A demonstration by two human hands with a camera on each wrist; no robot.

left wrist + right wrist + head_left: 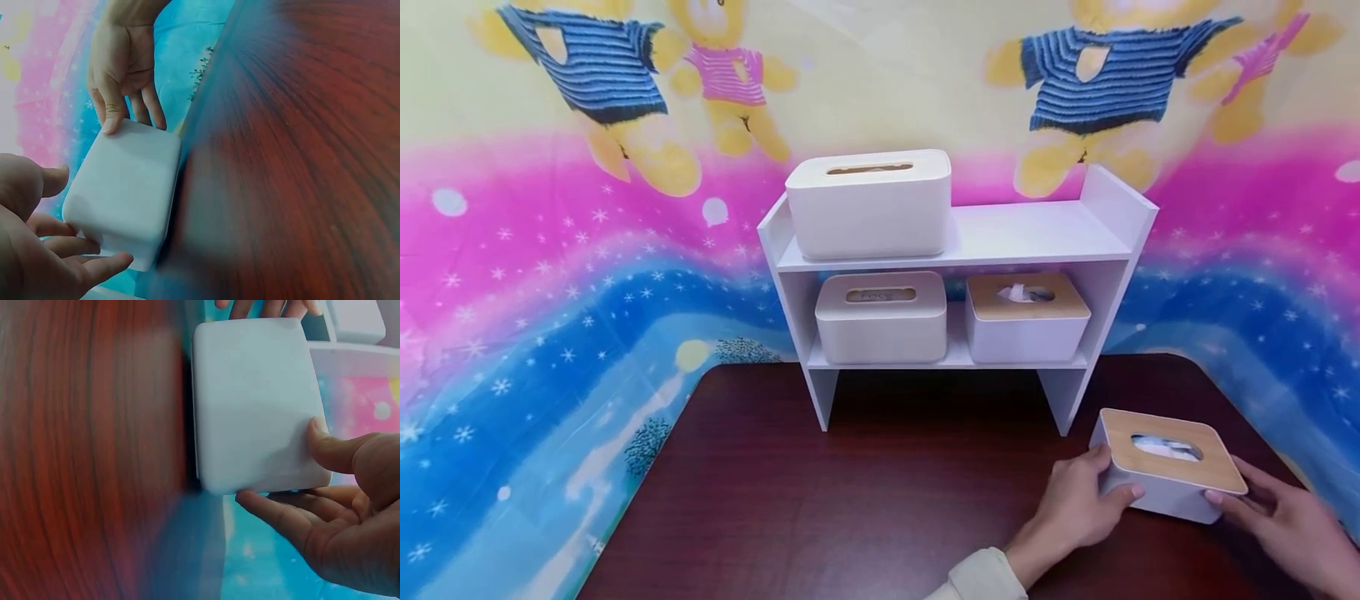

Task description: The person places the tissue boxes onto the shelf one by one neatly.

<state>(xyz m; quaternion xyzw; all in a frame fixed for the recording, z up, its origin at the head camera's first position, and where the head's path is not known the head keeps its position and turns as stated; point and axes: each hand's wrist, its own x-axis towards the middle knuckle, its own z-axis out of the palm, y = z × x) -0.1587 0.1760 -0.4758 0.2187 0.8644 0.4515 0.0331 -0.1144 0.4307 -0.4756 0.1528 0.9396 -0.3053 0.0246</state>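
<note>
Both hands (pixel 1180 508) clasp the tissue box (pixel 1168 462) (near the table's (pixel 850 500) right edge).

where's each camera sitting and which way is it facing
Head: above, facing forward and down at the table and shelf; both hands on the tissue box.
Left wrist: low at the left hand, looking along the box to the right hand.
Right wrist: low at the right hand, looking across to left fingertips.
All share the box.
</note>
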